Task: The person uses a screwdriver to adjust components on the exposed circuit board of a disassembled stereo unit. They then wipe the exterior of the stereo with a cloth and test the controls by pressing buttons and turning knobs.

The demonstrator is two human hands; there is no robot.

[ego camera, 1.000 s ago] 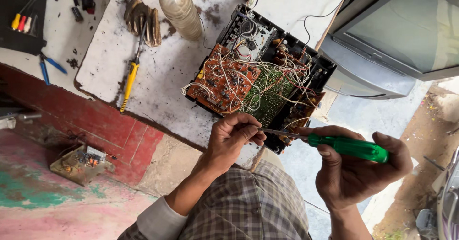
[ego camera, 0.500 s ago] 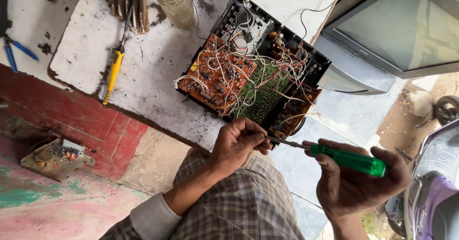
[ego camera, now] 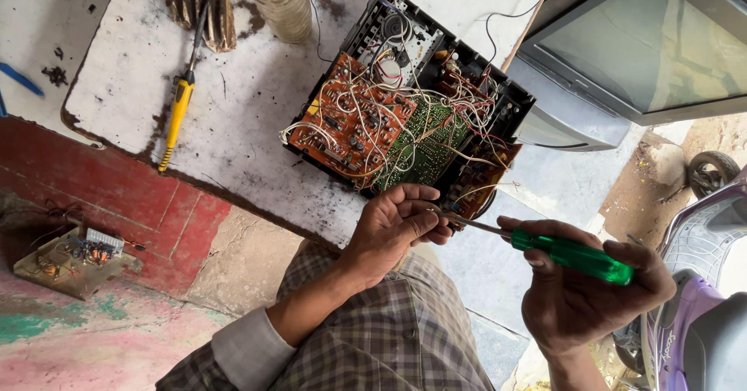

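While the screwdriver [ego camera: 560, 251] lies level at 4 o'clock of the chassis [ego camera: 412, 111], the right hand [ego camera: 583, 290] wraps its green handle with curled fingers. The left hand [ego camera: 393, 227] pinches the shaft tip between thumb and fingers. At 9 o'clock, a yellow tool [ego camera: 177, 115] rests on the bench [ego camera: 241, 95]; at 2 o'clock stands a television [ego camera: 622, 49].

On the white bench [ego camera: 233, 119] a yellow-handled soldering iron [ego camera: 177, 111] lies at nine o'clock of a bottle [ego camera: 278, 2], a grey television [ego camera: 622, 56] at three o'clock.
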